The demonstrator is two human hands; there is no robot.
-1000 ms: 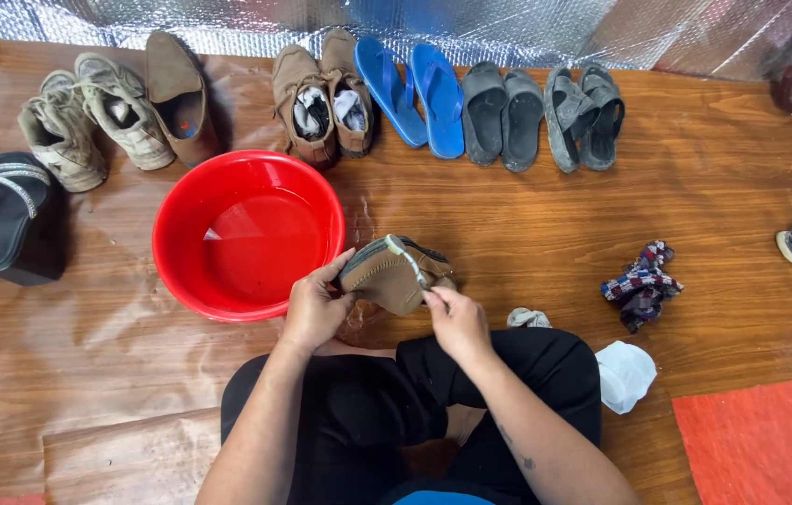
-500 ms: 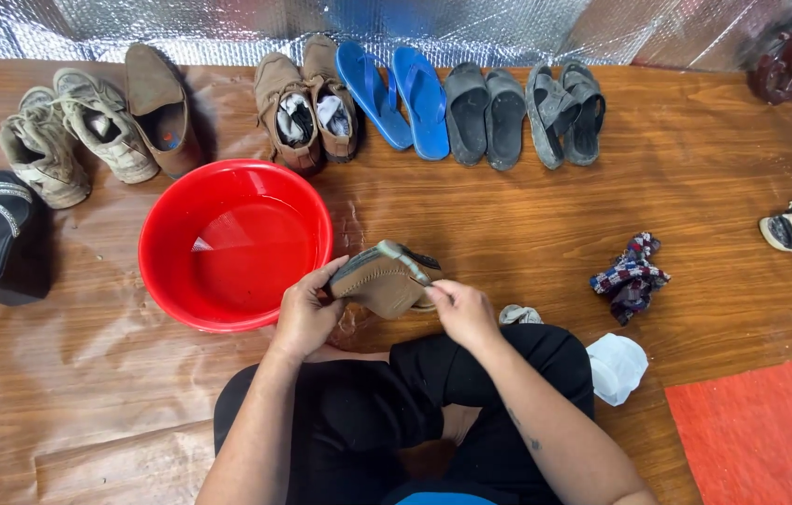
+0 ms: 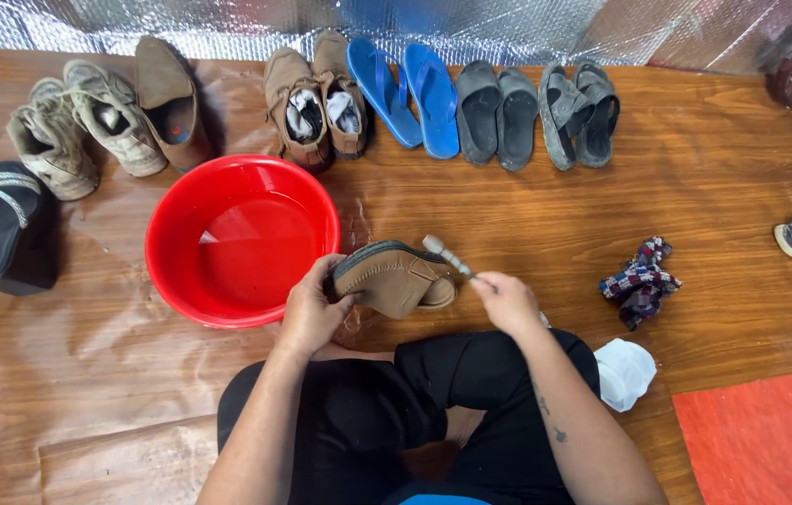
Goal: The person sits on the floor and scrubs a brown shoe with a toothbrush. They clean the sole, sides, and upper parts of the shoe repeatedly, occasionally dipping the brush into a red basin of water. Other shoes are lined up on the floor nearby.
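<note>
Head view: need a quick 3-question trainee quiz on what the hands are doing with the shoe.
1. True or false: the left hand holds the brown shoe by its heel end.
2. What does the right hand hold? A) a small brush B) a cloth C) a sandal
3. Fill in: the red basin lies to the person's ____ of the shoe.

Key: 1 true; 2 A; 3 left.

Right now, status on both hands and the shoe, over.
Left hand grips brown shoe at heel. Right hand holds small brush at its toe. Red basin beside, nothing blocking.
</note>
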